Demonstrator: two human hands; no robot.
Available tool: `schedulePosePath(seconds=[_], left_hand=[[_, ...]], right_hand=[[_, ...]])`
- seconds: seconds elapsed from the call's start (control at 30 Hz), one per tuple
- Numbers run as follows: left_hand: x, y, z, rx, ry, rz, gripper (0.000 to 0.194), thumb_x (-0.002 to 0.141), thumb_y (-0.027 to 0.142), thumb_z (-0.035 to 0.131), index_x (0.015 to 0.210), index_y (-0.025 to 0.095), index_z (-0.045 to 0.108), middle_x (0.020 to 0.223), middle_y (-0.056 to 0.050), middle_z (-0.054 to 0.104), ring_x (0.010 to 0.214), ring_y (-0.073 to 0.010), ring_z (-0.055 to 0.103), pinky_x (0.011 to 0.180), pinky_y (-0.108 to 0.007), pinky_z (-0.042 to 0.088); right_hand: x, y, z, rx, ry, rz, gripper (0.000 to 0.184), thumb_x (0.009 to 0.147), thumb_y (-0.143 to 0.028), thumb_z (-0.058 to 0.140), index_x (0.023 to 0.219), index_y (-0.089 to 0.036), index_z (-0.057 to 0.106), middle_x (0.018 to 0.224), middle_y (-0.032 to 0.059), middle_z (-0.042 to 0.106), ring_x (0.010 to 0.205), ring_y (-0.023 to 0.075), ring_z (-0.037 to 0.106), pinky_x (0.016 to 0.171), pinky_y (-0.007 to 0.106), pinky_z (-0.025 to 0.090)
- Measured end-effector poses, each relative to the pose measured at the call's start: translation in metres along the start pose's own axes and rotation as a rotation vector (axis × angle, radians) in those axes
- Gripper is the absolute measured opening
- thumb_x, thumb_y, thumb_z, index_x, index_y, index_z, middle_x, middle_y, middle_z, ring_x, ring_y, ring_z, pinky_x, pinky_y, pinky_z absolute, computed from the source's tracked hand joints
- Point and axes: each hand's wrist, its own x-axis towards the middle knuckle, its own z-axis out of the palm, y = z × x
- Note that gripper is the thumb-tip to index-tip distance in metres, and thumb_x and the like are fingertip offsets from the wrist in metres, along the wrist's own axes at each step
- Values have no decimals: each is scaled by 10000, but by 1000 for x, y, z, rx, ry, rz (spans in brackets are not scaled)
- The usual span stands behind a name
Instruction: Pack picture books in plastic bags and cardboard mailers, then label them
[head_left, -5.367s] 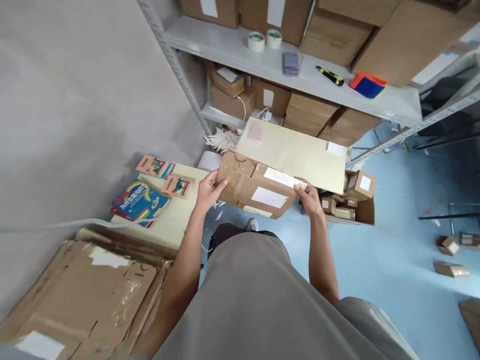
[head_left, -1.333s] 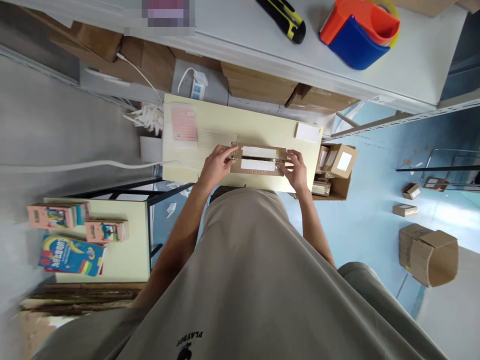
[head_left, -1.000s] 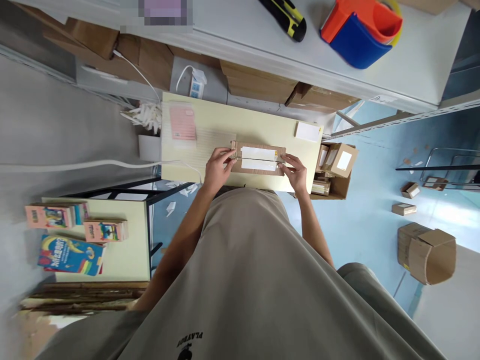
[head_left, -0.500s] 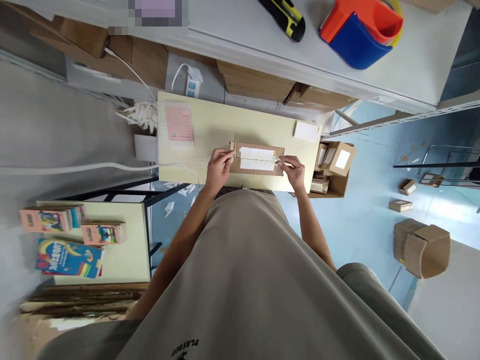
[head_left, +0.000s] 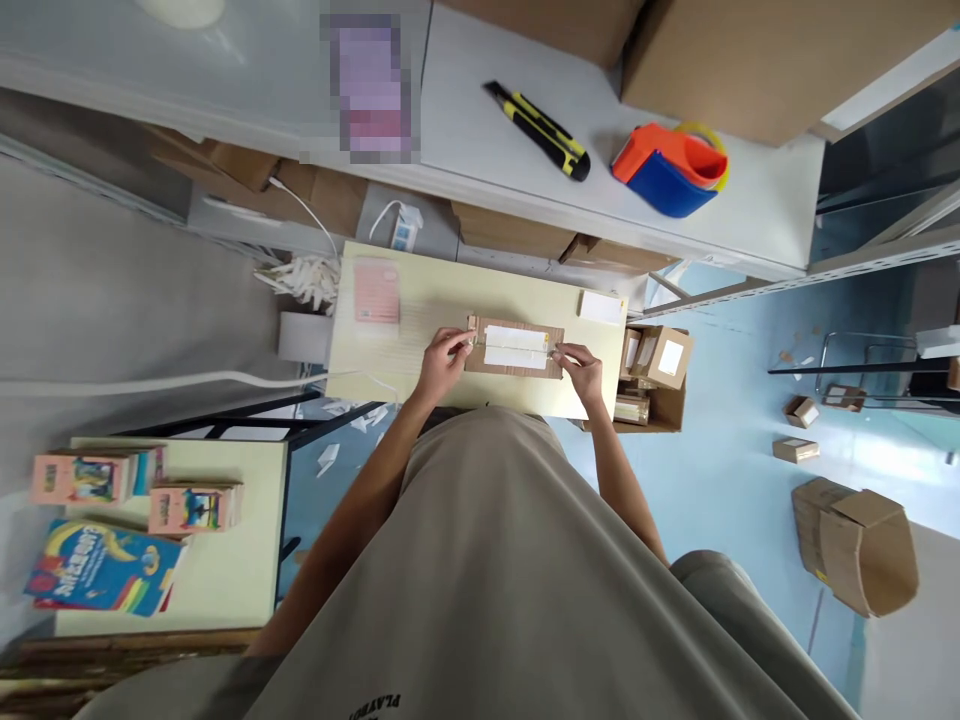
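Observation:
A flat brown cardboard box [head_left: 514,348] with white labels across its top lies on a pale yellow table [head_left: 435,300]. My left hand [head_left: 442,360] pinches the box's left end, fingers closed on its edge. My right hand [head_left: 579,366] pinches the right end in the same way. Both forearms reach over my grey shirt. A pink packet [head_left: 376,291] and a white slip [head_left: 601,306] also lie on the table.
A grey shelf [head_left: 465,170] above holds a yellow-black utility knife [head_left: 536,116] and an orange-blue tape dispenser [head_left: 669,168]. A carton of small boxes [head_left: 652,375] stands right of the table. A second table [head_left: 217,560] with colourful books sits lower left. Loose boxes dot the blue floor.
The box went from held in the air to lying flat on the table. Both hands slid to pinch its two ends. The camera has tilted up, so more of the shelf shows.

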Motion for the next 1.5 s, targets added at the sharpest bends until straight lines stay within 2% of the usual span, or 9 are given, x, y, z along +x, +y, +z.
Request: schedulePosePath(seconds=[0.2, 0.33, 0.6, 0.73, 0.83, 1.07, 1.2, 1.3, 1.5], left_hand=[[-3, 6, -12, -16, -22, -52, 259, 1006, 340, 706, 1185, 189, 816, 1242, -119, 760, 996, -225, 788, 965, -414, 709], [8, 34, -23, 197, 17, 56, 230, 981, 320, 781, 1187, 225, 819, 1364, -145, 749, 1288, -334, 757, 1161, -537, 658], [99, 186, -5, 186, 64, 487, 342, 1131, 348, 642, 1426, 218, 758, 1467, -137, 768, 1389, -314, 739, 1263, -513, 590], [126, 251, 21, 110, 39, 584, 346, 1130, 309, 626, 1433, 199, 750, 1479, -140, 766, 1402, -298, 735, 1261, -476, 588], [126, 273, 36, 67, 25, 613, 347, 1116, 271, 634, 1437, 197, 744, 1452, -137, 779, 1387, -287, 743, 1252, -459, 590], [102, 249, 39, -62, 11, 557, 284, 1096, 262, 641, 1337, 196, 776, 1336, -129, 830, 1264, -288, 798, 1168, -452, 636], [69, 219, 30, -196, 41, 421, 249, 1105, 348, 667, 1293, 225, 774, 1283, -109, 848, 1157, -264, 822, 1076, -421, 676], [40, 202, 24, -288, 92, 329, 249, 1096, 443, 714, 1206, 227, 773, 1209, -87, 852, 1088, -240, 829, 1020, -386, 692], [-8, 182, -2, -345, 175, 242, 263, 1106, 476, 714, 1073, 224, 781, 1090, -63, 831, 999, -213, 811, 942, -351, 695]], right_hand=[[-11, -2, -5, -43, -60, -49, 630, 837, -786, 881, 1130, -228, 905, 1339, 155, 826, 1234, 321, 801, 985, 484, 738], [-8, -27, -12, -229, -48, -226, 552, 962, -733, 799, 1186, -236, 888, 1367, 168, 807, 1248, 329, 809, 1033, 510, 723], [91, -181, -82, -720, 274, -685, 518, 1143, -479, 596, 1591, -218, 610, 1619, 224, 658, 1555, 375, 609, 1296, 616, 523], [155, -233, -93, -1040, 243, -568, 580, 1085, -339, 651, 1603, -110, 526, 1605, 298, 643, 1532, 411, 599, 1287, 602, 488], [186, -249, -89, -1181, 151, -472, 561, 1057, -289, 677, 1560, -86, 534, 1531, 312, 705, 1468, 425, 638, 1271, 594, 474], [184, -238, -89, -966, 197, -431, 477, 980, -356, 823, 1355, -131, 632, 1171, 262, 822, 1163, 455, 770, 1147, 634, 548], [118, -209, -68, -490, 129, -500, 548, 987, -688, 791, 1279, -251, 637, 1114, 140, 825, 1023, 358, 780, 994, 541, 650], [54, -193, -32, -143, -131, -421, 580, 1022, -777, 703, 1245, -242, 668, 1194, 135, 835, 1047, 308, 793, 1009, 480, 670], [-14, -183, 35, 30, -266, -282, 692, 943, -838, 789, 1288, -247, 682, 1238, 115, 844, 1126, 297, 790, 1044, 465, 677]])
